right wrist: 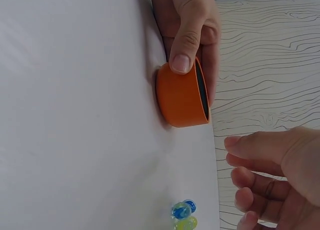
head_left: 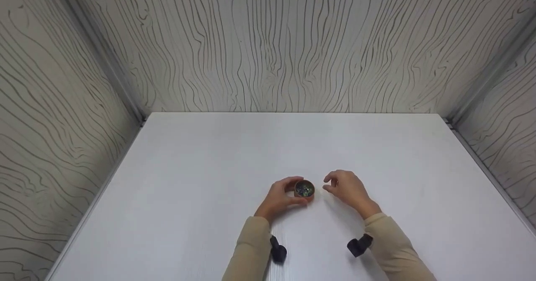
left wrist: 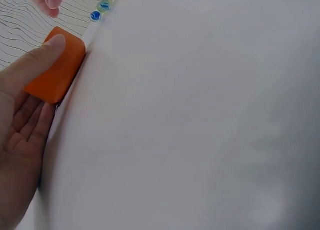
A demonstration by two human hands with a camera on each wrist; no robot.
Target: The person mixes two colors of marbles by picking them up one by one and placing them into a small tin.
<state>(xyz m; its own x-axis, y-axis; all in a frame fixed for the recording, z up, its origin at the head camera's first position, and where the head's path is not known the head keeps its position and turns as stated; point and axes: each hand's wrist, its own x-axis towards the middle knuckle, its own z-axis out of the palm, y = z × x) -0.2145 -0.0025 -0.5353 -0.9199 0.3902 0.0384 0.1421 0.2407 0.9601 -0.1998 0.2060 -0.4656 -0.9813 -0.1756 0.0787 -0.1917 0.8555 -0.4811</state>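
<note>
A small orange cup [right wrist: 182, 97] stands upright on the white table, with my left hand [head_left: 278, 195] gripping its side between thumb and fingers. Looking into it from above, the head view shows shiny glass marbles [head_left: 304, 189] inside, blue and greenish. My right hand [head_left: 347, 189] hovers just right of the cup, fingers loosely bent and nothing between them. Below those fingers, in the right wrist view, a few loose blue and yellow marbles [right wrist: 181, 211] lie close together on the table. The left wrist view catches the blue marble [left wrist: 95, 16] beyond the cup.
The white table [head_left: 201, 159] spreads out on both sides of my hands. Wood-grain patterned panels [head_left: 268, 46] rise behind it and at the left and right. A black wrist camera [head_left: 278, 253] sits on each forearm.
</note>
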